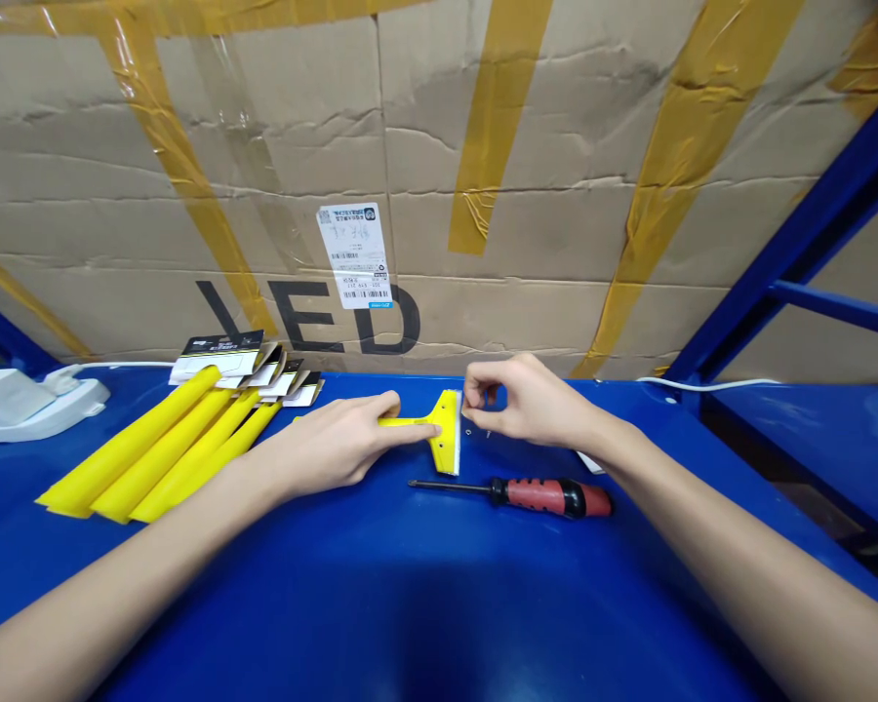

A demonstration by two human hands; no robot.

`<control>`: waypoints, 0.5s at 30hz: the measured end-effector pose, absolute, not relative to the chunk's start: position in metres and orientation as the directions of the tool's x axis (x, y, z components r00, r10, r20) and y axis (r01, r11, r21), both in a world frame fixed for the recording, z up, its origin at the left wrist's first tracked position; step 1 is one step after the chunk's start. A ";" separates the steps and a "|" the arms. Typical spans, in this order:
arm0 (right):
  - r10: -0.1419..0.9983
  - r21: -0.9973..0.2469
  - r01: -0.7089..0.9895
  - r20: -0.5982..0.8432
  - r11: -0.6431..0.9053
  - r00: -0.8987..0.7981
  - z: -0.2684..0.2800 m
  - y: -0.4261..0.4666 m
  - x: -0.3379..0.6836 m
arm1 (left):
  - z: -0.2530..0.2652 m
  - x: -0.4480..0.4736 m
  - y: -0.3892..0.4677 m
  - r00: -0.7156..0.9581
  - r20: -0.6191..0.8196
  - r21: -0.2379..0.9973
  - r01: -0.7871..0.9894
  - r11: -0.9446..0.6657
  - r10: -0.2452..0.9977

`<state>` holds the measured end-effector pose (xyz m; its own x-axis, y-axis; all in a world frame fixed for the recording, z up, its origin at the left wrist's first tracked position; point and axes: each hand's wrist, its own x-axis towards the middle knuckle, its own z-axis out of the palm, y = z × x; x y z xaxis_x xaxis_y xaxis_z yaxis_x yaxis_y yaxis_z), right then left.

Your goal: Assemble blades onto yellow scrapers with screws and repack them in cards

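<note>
My left hand (337,441) is closed around the handle of a yellow scraper (446,439), one finger stretched toward its wide head. The head points right, with a silvery blade (458,444) along its end and small dark holes in its face. Just off the blade's far end, my right hand (534,398) is closed in a pinch; whatever it holds is too small or hidden to name. Below that hand lie tiny metal pieces (489,433), probably screws. A screwdriver (541,495) with a red and black handle rests nearer me, its tip to the left.
Several yellow scrapers or sleeves (139,444) with cardboard tags lie fanned at left. Beyond them is a white power strip (65,408). A large taped cardboard box (424,156) stands behind the blue table (410,604). Blue metal posts (768,253) rise at right.
</note>
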<state>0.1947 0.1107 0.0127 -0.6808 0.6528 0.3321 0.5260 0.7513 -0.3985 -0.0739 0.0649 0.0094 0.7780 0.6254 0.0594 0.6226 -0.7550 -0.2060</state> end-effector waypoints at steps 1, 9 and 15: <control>0.630 -0.352 0.523 0.398 0.776 -0.667 0.012 0.110 0.193 | 0.010 -0.073 0.064 0.782 0.055 -0.212 0.616 -0.758 0.621; 0.504 0.105 0.556 0.307 0.825 -0.807 0.013 0.096 0.178 | 0.015 -0.072 0.061 0.774 0.056 -0.207 0.627 -0.751 0.631; 0.570 -0.116 0.568 0.341 0.815 -0.748 0.016 0.098 0.184 | 0.014 -0.078 0.064 0.756 0.079 -0.143 0.654 -0.743 0.650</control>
<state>0.1838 0.0976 0.0157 -0.7477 0.5696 0.3413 0.5679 0.8149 -0.1157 -0.0783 0.0643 0.0136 0.7560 0.6497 0.0794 0.6537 -0.7432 -0.1428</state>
